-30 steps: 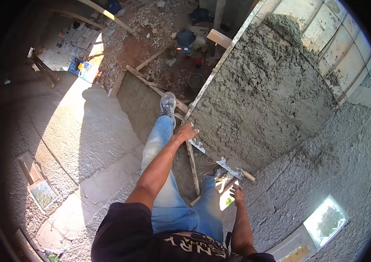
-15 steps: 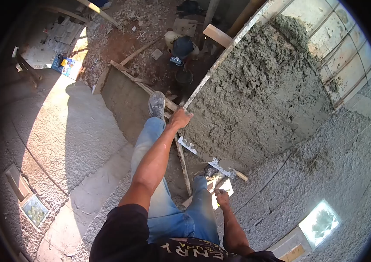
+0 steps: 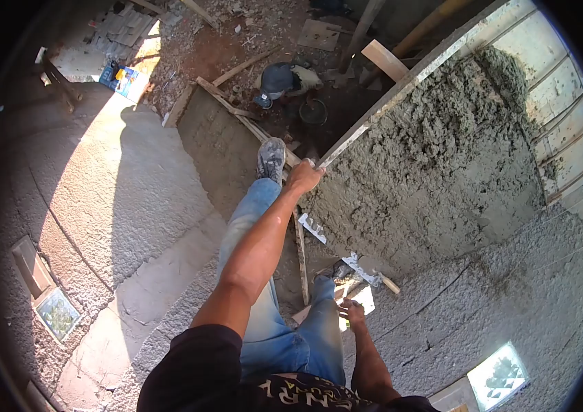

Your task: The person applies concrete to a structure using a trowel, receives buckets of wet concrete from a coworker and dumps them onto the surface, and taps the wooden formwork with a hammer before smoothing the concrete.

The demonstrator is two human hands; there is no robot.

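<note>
My left hand (image 3: 305, 176) is closed around the near end of a long wooden board (image 3: 401, 96), which edges a bed of wet concrete (image 3: 435, 165). My right hand (image 3: 353, 312) hangs beside my right knee, its fingers loosely bent and apart, with nothing visible in it. Just above that hand, a cement-smeared trowel-like tool (image 3: 361, 268) with a wooden handle (image 3: 390, 285) lies at the lower edge of the concrete. Another whitish-smeared flat piece (image 3: 312, 229) sits below my left hand. My left shoe (image 3: 272, 159) is beside the left hand.
Below, a person in a dark cap (image 3: 277, 79) crouches near a black bucket (image 3: 312, 112). Narrow timber strips (image 3: 233, 117) border a lower step (image 3: 212, 147). Reinforcing bars cross a pale panel (image 3: 566, 110) at upper right. Rough cement slopes (image 3: 161, 172) lie on both sides.
The whole view has shifted, so the board and concrete appear farther right. My left hand stays on the board's end. Below, the crouching person's head and arms have changed position.
</note>
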